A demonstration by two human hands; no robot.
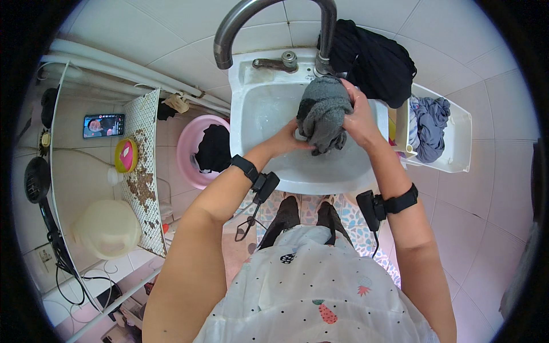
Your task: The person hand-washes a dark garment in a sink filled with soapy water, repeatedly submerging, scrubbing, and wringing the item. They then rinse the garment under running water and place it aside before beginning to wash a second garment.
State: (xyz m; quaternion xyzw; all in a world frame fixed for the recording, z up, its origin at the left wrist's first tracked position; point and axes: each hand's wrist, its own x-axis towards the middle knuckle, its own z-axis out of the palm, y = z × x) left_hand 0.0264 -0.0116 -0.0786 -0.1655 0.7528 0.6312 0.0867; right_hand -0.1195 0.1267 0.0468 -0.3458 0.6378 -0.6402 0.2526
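Observation:
A bunched grey cloth (328, 107), darker along its left side, is held up over the white sink basin (266, 171). My right hand (359, 115) grips its right side, fingers partly hidden behind the fabric. On the lower left of the bundle, my left hand (288, 139) presses with thumb and fingers around it. Some water lies in the basin below. A curved metal faucet (244, 21) arches above, and its lever handle (276, 63) sits on the sink's back ledge.
Black fabric (373, 62) drapes over the sink's back right corner. Grey clothes (429, 128) lie in a white plastic bin (461, 150) at right. Left of the sink, a pink basin (186, 150) holds black cloth (213, 148). A rusty shelf (146, 128) carries a phone (104, 125) and a yellow soap dish (133, 165).

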